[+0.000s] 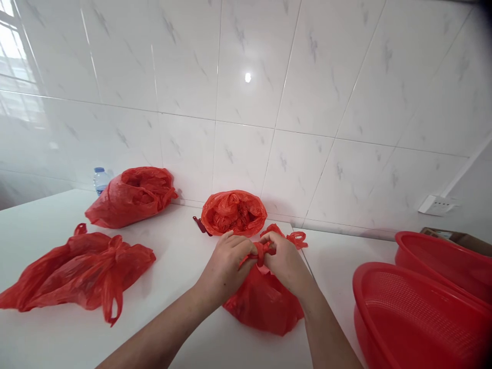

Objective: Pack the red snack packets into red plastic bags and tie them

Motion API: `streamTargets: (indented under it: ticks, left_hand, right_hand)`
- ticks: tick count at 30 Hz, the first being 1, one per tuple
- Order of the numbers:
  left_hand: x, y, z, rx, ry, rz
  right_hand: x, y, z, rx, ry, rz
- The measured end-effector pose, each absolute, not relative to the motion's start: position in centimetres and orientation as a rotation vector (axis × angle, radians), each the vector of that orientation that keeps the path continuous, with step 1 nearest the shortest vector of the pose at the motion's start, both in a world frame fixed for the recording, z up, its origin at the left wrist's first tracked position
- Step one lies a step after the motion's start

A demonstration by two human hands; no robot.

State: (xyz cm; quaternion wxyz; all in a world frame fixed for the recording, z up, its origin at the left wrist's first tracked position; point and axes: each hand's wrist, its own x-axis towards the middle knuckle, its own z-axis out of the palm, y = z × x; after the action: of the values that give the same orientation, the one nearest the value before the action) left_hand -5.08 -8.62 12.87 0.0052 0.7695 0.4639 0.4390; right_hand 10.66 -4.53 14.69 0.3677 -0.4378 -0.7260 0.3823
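Observation:
A filled red plastic bag [269,302] rests on the white table in front of me, its neck gathered at the top. My left hand [230,259] is closed on one side of the twisted neck. On the other side, my right hand [282,261] pinches the same gathered plastic, and a knot-like band shows between the two. Just behind my hands sits an open red bag [233,212] with crumpled red plastic inside. The contents of the bag I hold are hidden.
A red bag with tied handles [88,271] lies at left. Behind it are a fuller red bag [130,197] and a plastic bottle [100,179]. Red baskets [369,271] stand at right, near a cardboard box [461,240]. A tiled wall [246,154] closes the back.

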Motion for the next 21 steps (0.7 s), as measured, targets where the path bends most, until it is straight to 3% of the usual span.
streamTargets:
  ticks: [12,16,21]
  left_hand:
    - [-5.1,-7.8,11.9,2.517,1.453,1.400]
    - [-5.3,-7.6,11.6,2.590,1.475,1.354]
    - [-6.9,-8.4,11.0,2.719,1.474,1.175]
  right_hand:
    - [11.5,-4.5,15.8,-0.898,-1.833,1.200]
    - [11.5,-3.0,14.2,-0.930,-1.698,1.121]
    - [13.0,-0.2,10.6,-1.228,-1.569,0.795]
